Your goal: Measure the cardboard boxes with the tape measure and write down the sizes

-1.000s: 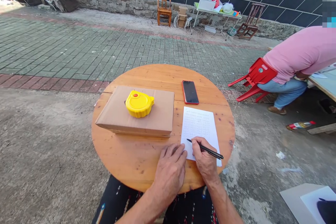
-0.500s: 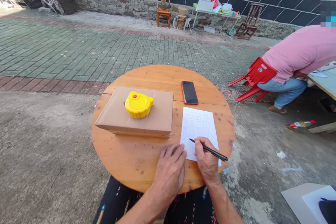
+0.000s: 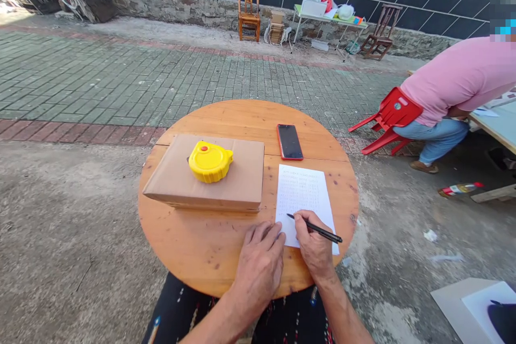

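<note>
A black pen (image 3: 322,231) is pinched in my right hand (image 3: 316,247), its tip at the lower left part of a white sheet of paper (image 3: 304,188). Rows of small handwriting cover the sheet's upper part. My left hand (image 3: 260,258) lies flat on the round wooden table (image 3: 193,247), fingers stretched out, with its fingertips at the paper's left edge. Left of the paper is a closed cardboard box (image 3: 245,172), and on top of it rests a yellow tape measure (image 3: 210,161) with a red button. Above the paper lies a phone (image 3: 289,142) in a red case, screen dark.
At the right a person in a pink shirt (image 3: 455,75) sits on a red plastic chair (image 3: 397,113) by another table (image 3: 497,123). A bottle (image 3: 459,189) lies on the ground there. Wooden chairs and a cluttered folding table (image 3: 330,17) stand along the far wall.
My right hand and the pen have shifted slightly, with the pen's back end swinging a little left. The whole view has moved slightly. My left hand stays beside the paper.
</note>
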Demonstrator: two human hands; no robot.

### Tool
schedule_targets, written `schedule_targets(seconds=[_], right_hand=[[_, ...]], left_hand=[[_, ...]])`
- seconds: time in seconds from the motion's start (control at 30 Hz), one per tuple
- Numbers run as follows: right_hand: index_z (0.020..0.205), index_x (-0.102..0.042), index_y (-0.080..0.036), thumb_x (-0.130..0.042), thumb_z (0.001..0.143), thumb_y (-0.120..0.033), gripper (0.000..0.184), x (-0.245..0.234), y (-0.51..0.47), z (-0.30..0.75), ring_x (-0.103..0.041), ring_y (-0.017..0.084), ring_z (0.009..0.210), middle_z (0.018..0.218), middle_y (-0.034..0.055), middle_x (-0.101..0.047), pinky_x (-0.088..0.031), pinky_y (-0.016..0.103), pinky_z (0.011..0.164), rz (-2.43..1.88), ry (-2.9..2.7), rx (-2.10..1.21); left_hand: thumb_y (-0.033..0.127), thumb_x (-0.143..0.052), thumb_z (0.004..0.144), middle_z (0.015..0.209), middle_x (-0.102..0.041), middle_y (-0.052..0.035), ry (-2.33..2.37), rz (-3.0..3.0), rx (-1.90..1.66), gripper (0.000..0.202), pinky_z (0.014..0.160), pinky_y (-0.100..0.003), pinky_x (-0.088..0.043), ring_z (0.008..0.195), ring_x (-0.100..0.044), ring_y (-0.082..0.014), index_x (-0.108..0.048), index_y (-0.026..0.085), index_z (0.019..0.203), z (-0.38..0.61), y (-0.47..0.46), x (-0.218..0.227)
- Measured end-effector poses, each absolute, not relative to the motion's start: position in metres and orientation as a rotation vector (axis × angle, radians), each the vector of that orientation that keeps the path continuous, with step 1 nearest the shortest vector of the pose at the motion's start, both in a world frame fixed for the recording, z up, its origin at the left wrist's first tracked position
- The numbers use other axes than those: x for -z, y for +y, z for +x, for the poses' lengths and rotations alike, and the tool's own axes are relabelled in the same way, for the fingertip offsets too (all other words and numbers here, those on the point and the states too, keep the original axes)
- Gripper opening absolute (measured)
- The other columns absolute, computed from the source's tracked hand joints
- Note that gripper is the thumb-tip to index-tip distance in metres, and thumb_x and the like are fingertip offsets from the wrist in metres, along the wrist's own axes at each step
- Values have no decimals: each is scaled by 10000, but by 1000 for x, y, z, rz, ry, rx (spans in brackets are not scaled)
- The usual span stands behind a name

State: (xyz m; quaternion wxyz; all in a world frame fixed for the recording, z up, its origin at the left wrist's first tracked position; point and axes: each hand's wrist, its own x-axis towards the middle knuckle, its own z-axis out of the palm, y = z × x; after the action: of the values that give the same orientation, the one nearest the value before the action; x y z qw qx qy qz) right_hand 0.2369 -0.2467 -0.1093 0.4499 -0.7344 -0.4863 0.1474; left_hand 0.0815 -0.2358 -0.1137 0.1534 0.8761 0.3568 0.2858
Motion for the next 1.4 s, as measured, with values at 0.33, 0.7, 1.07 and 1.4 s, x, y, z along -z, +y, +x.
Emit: schedule_targets(seconds=[0.33,0.7,1.07,1.4], right_hand=[[783,-644,-195,-527,918,-363,246,110,-246,237,-474,120,485,583,-26,-579,-387,228,469,-1809,-1247,-328],[775,-638,-198,-527,913,-354,236,110,-247,237,-457,113,446,539,-42,-540,-391,224,450,-1811,-1230,-343],[769,-650,-198,-546,901,-378,246,111,-249,238,-504,126,458,502,-49,-527,-421,235,480,-1805,-1172,-440],[954,-660,-180,-560,932,-409,250,112,-257,248,-607,150,578,658,-8,-646,-508,277,600,-1723,-913,-277]], left_hand=[[59,-485,870,1248,-684,-77,1018,2512,-826,303,918,-491,-519,1109,-563,-291,-666,161,1090,81,-235,112],[51,-495,857,1253,-679,-82,1021,2513,-810,321,922,-493,-514,1121,-563,-290,-659,170,1105,81,-235,113],[57,-497,862,1254,-678,-83,1019,2509,-807,308,924,-493,-518,1118,-560,-292,-663,164,1099,80,-235,114],[45,-513,852,1261,-669,-71,1006,2514,-785,314,949,-494,-507,1124,-553,-290,-658,175,1098,79,-235,114]])
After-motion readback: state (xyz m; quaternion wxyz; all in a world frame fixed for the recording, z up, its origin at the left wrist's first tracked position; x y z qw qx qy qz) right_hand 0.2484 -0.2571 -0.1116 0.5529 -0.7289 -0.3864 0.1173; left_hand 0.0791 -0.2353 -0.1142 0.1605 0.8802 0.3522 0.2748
